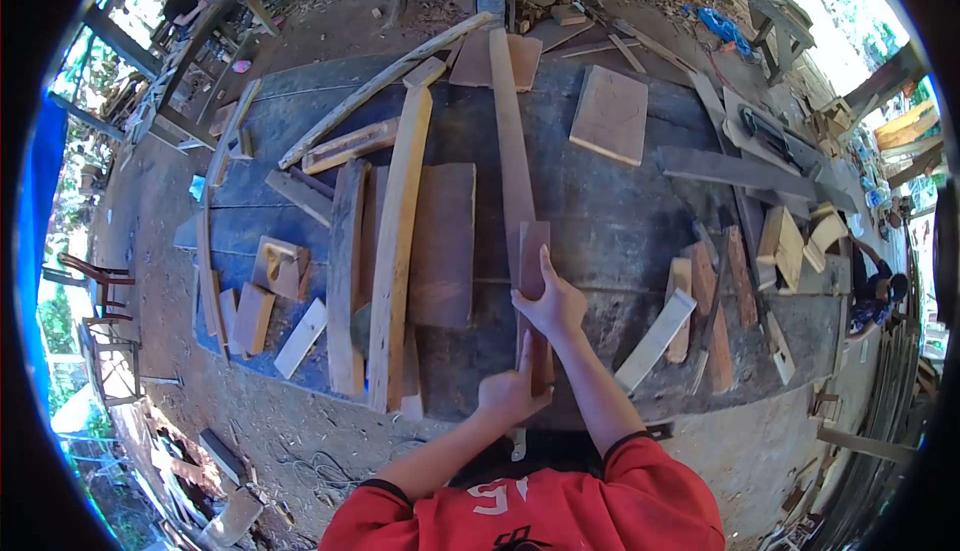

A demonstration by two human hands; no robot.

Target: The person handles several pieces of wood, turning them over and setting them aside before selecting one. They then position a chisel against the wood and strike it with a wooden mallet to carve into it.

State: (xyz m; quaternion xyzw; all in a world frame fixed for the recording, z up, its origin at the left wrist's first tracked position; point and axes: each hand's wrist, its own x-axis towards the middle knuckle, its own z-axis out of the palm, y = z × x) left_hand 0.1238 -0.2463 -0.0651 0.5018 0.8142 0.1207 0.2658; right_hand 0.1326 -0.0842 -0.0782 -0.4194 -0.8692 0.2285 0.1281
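Note:
A long, narrow wooden strip (508, 131) runs away from me across the dark workbench. Over its near end lies a reddish-brown wooden block (535, 241), in line with the strip. My right hand (555, 303) grips the block around its middle, thumb to the left and index finger stretched along the top. At the near end of the block, by the bench edge, my left hand (512, 393) is closed around it with one finger pointing forward. My hands hide part of the block and its underside.
A long beam (400, 251) and a wide brown board (445, 246) lie to the left. A flat board (610, 114) rests at the far right. Wood offcuts (655, 339) and a handsaw (765, 141) are on the right side. Two other people are at the edges of view.

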